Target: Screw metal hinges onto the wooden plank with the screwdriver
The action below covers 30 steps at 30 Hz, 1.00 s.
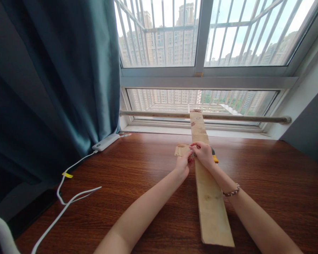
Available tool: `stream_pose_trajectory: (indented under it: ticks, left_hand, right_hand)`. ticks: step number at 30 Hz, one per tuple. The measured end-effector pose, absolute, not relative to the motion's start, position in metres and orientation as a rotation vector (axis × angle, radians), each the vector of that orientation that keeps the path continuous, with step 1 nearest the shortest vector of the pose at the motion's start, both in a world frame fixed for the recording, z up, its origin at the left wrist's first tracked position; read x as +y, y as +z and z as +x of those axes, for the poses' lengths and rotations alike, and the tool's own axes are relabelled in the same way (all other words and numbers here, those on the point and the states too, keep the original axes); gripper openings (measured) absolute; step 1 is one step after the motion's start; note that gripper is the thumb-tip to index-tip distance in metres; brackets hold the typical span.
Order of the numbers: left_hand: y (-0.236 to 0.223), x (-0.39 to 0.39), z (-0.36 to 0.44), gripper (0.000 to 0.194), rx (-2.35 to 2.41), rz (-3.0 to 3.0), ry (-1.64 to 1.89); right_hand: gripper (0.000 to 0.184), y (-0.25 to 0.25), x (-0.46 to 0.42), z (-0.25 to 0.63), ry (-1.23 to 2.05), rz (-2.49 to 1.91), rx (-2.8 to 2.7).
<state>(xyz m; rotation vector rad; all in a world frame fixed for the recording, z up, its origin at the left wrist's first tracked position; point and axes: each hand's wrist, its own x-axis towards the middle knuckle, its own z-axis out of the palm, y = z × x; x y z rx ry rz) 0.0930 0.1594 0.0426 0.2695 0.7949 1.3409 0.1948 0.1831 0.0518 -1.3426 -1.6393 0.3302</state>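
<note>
- The plank (213, 211) lay on the tabletop (137, 176), its far end overlapping the rail (243, 118) in view.
- The left hand (184, 163) was just left of the plank, a short flat piece (181, 149) behind it.
- The right hand (203, 154) was over the plank.
- A partly hidden tool (215, 158) showed just right of the plank.
- Well left of the plank were a corded device (106, 142) and the curtain (69, 70).
- The window (161, 49) stood behind the plank.
</note>
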Motion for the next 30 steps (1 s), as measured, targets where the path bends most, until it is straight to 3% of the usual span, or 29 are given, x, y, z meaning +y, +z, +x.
stream_pose_trajectory:
  ticks: [6, 11, 14, 23, 30]
  left_hand:
    - [0.038, 0.160, 0.093, 0.018, 0.810, 0.261, 1.350]
    - [0.039, 0.158, 0.095, 0.018, 0.768, 0.243, 1.369]
    - [0.039, 0.157, 0.096, 0.015, 0.755, 0.227, 1.366]
    - [0.032, 0.153, 0.084, 0.018, 0.833, 0.279, 1.380]
    - [0.010, 0.147, -0.008, 0.038, 1.275, 0.590, 1.573]
  right_hand:
    - [0.020, 0.058, 0.184, 0.194, 0.463, -1.190, -1.284]
    - [0.019, 0.079, 0.185, 0.202, 1.063, -0.868, -0.654]
    - [0.019, 0.095, 0.183, 0.212, 1.259, -0.822, -0.461]
    - [0.016, 0.095, 0.146, 0.218, 1.499, -0.948, -0.697]
    - [0.019, 0.076, 0.126, 0.175, 1.535, -1.164, -1.075]
